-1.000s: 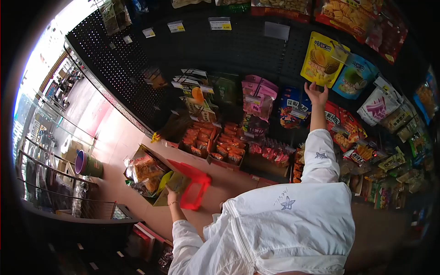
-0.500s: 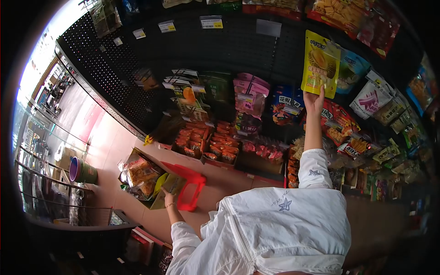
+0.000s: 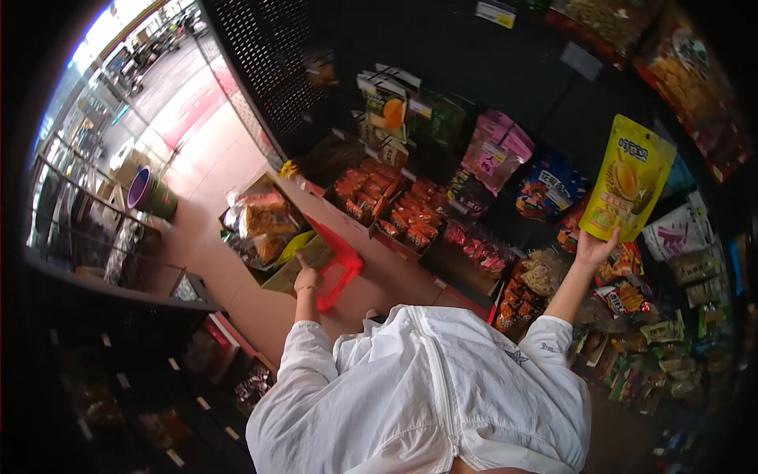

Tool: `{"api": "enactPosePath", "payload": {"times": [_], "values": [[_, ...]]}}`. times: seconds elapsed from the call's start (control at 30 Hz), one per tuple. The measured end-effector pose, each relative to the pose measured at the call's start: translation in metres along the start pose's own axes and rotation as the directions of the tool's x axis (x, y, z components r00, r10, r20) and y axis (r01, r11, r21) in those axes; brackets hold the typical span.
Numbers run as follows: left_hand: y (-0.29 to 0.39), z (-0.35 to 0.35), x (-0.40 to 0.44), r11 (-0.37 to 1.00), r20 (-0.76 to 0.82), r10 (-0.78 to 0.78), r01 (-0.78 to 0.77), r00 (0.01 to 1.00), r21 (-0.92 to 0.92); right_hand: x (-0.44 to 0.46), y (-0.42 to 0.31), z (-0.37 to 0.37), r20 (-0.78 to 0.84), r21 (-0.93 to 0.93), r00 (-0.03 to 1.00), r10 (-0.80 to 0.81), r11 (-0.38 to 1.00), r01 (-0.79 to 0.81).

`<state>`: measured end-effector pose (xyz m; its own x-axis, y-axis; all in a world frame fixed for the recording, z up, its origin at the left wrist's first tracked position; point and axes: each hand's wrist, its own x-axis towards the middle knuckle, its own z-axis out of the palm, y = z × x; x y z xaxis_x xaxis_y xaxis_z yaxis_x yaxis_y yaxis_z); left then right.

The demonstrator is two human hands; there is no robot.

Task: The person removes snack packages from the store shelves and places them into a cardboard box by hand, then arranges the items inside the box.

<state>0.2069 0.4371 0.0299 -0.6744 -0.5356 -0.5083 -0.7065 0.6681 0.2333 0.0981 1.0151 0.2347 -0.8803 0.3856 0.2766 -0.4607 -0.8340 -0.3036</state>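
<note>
My right hand [image 3: 598,248] grips the bottom edge of a yellow pouch [image 3: 628,180] with a durian picture, held upright in front of the shelf wall. At the left, my left hand [image 3: 307,278] is closed on the flap of an open cardboard box [image 3: 286,278], with the index finger stretched along it. Several snack bags [image 3: 264,217] fill the box. A red plastic stool or crate [image 3: 344,272] stands on the floor right beside it. Behind the yellow pouch a blue bag [image 3: 677,175] is partly hidden.
Pink bags [image 3: 497,152] and dark blue bags [image 3: 547,189] hang on the black pegboard. Boxes of orange packets [image 3: 369,189] line the low shelf. A purple and green bucket [image 3: 155,194] stands on the floor at the left, and a dark shelf [image 3: 118,304] borders the lower left.
My right hand has taken hold of the yellow pouch, which is now off its hanging place and nearer to me. The view has turned. My left hand stays at the box.
</note>
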Motion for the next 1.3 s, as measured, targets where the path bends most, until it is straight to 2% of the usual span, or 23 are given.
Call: {"api": "enactPosePath", "payload": {"times": [0.03,0.1,0.17,0.2,0.27,0.3,0.37,0.43,0.47,0.53,0.57,0.63,0.73,0.8,0.83,0.9,0.93,0.97,1.03,1.07,1.1,1.17,1.3], "values": [[0.004,-0.003,-0.005,0.999,-0.019,-0.011,0.010,1.000,-0.037,-0.006,0.002,-0.004,-0.023,-0.003,0.999,0.028,1.000,-0.028],[-0.001,0.007,0.006,0.996,-0.035,-0.065,0.063,0.997,-0.067,-0.019,0.011,-0.014,-0.020,-0.127,0.994,0.108,0.986,-0.109],[0.003,0.013,0.001,0.991,-0.218,-0.136,0.131,0.967,-0.037,-0.037,0.029,-0.021,-0.068,-0.177,0.972,0.224,0.956,-0.232],[0.005,0.009,-0.007,0.995,-0.252,-0.099,0.096,0.963,-0.025,-0.047,0.040,-0.024,-0.090,-0.185,0.952,0.293,0.934,-0.305],[0.006,0.004,-0.017,0.995,-0.402,-0.014,0.054,0.916,0.089,-0.063,0.069,-0.032,-0.261,-0.254,0.896,0.358,0.871,-0.422],[0.005,0.003,-0.022,0.995,-0.397,-0.049,0.081,0.917,0.062,-0.068,0.086,-0.037,-0.224,-0.293,0.867,0.444,0.818,-0.495],[0.003,-0.004,-0.032,0.985,-0.555,0.068,0.032,0.829,0.168,-0.082,0.127,-0.024,-0.222,-0.316,0.753,0.619,0.685,-0.656],[-0.006,0.004,-0.024,0.997,-0.569,0.032,0.014,0.822,0.076,-0.089,0.173,-0.020,-0.166,-0.374,0.655,0.737,0.567,-0.734],[-0.010,0.008,-0.019,0.999,-0.587,0.041,-0.028,0.809,0.030,-0.093,0.197,-0.015,-0.081,-0.436,0.626,0.775,0.538,-0.722],[-0.016,0.011,-0.018,0.992,-0.614,0.071,-0.123,0.786,-0.043,-0.109,0.238,0.022,-0.014,-0.594,0.610,0.792,0.484,-0.643],[-0.019,0.008,-0.021,0.992,-0.613,0.048,-0.108,0.789,-0.060,-0.115,0.258,0.039,0.021,-0.654,0.558,0.830,0.434,-0.619],[-0.021,0.001,-0.024,0.990,-0.582,0.111,-0.139,0.805,-0.002,-0.128,0.292,0.071,0.069,-0.704,0.491,0.868,0.391,-0.593],[-0.023,0.002,-0.019,0.990,-0.569,0.098,-0.137,0.817,-0.027,-0.141,0.337,0.095,0.156,-0.792,0.399,0.904,0.356,-0.496],[-0.026,0.001,-0.019,0.991,-0.536,0.116,-0.133,0.836,0.006,-0.149,0.362,0.109,0.280,-0.904,0.351,0.893,0.369,-0.216],[-0.028,0.003,-0.017,0.992,-0.538,0.099,-0.124,0.837,-0.011,-0.154,0.372,0.118,0.282,-0.908,0.335,0.899,0.363,-0.210],[-0.031,0.001,-0.018,0.990,-0.546,0.137,-0.136,0.826,0.042,-0.163,0.390,0.135,0.324,-0.935,0.207,0.923,0.346,-0.081],[-0.033,-0.013,-0.030,0.983,-0.470,0.157,-0.182,0.869,-0.008,-0.168,0.397,0.142,0.359,-0.929,0.185,0.915,0.369,-0.023],[-0.035,-0.009,-0.029,0.985,-0.473,0.141,-0.172,0.869,-0.022,-0.174,0.404,0.150,0.361,-0.929,0.168,0.917,0.369,-0.019],[-0.040,-0.007,-0.026,0.966,-0.595,0.145,-0.244,0.791,-0.089,-0.184,0.415,0.168,0.580,-0.787,0.038,0.814,0.547,0.284],[-0.042,-0.006,-0.027,0.947,-0.704,0.142,-0.302,0.696,-0.109,-0.188,0.418,0.178,0.595,-0.745,-0.033,0.803,0.567,0.353],[-0.046,-0.012,-0.030,0.948,-0.705,0.137,-0.298,0.696,-0.110,-0.190,0.422,0.185,0.597,-0.743,-0.037,0.801,0.570,0.350],[-0.055,-0.024,-0.038,0.904,-0.789,0.074,-0.375,0.610,-0.205,-0.194,0.429,0.189,0.609,-0.581,-0.179,0.773,0.589,0.562],[-0.083,-0.054,-0.036,0.943,-0.823,-0.008,-0.269,0.568,-0.195,-0.199,0.436,0.178,0.583,-0.637,-0.090,0.808,0.522,0.567]]}}
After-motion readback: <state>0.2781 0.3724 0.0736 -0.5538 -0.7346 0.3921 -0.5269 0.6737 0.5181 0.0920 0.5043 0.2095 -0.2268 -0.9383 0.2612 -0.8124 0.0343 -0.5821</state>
